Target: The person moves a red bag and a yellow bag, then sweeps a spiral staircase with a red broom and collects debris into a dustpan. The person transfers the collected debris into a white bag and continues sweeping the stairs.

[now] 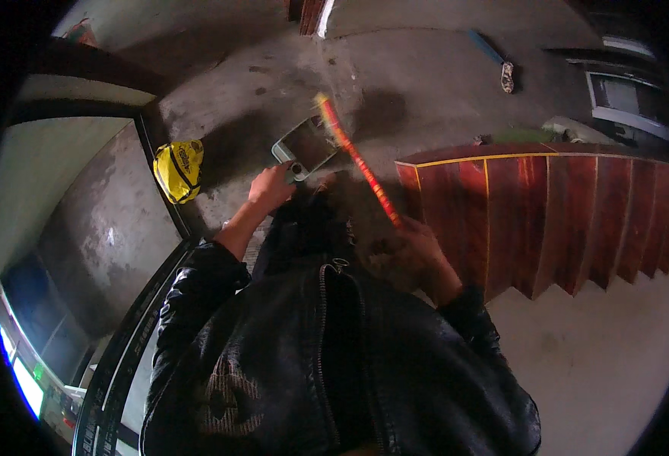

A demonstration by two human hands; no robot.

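My left hand (271, 188) is closed at the near corner of a rectangular thing with a pale rim and a dark middle (309, 150). A small round dark part shows beside my fingers; I cannot make out what kind of thing it is. In my right hand (423, 247), partly in shadow, is the near end of a thin red stick with yellow markings (361, 166). The stick slants up and left, and its far tip is yellowish and frayed. That tip shows just above the pale-rimmed thing; whether they touch I cannot tell.
A yellow bag with dark print (178, 172) lies on the floor at left, by a dark door frame (169, 197). Reddish-brown wooden stairs (517, 205) rise at right. A blue-handled tool (486, 47) lies at the far right, near a pale-framed box-like thing (629, 102).
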